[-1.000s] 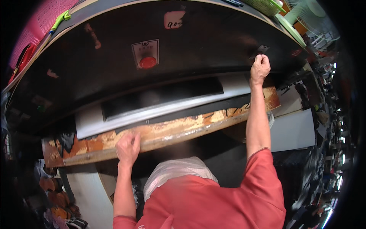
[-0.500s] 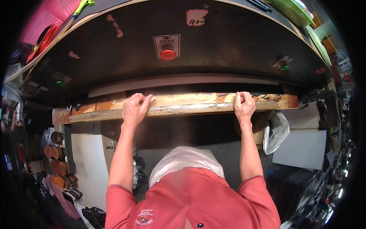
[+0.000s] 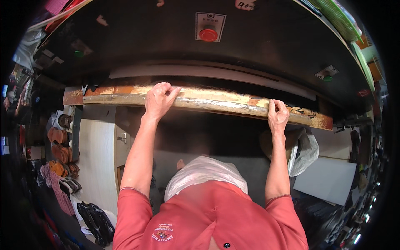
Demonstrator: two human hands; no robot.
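A long worn wooden ledge point(image 3: 200, 102) with a taped, rounded front edge runs across in front of me. My left hand point(image 3: 159, 100) is closed at this edge, left of the middle, with the thumb pointing right along the wood. Farther right, my right hand point(image 3: 278, 116) is closed at the same edge with its fingertips pinched together. If either hand holds something, it is too small or hidden to make out. Small dark scraps point(image 3: 298, 110) lie on the ledge just right of my right hand.
Above the ledge rises a black machine panel point(image 3: 158, 37) with a red push button point(image 3: 208, 35) and green buttons point(image 3: 328, 78) at its sides. A pale cabinet point(image 3: 98, 146) stands low on the left. At right are a white plastic bag point(image 3: 308, 154) and a white board point(image 3: 325, 180).
My view has turned, so the ledge and panel now slant down to the right. Both hands stay closed at the ledge's edge.
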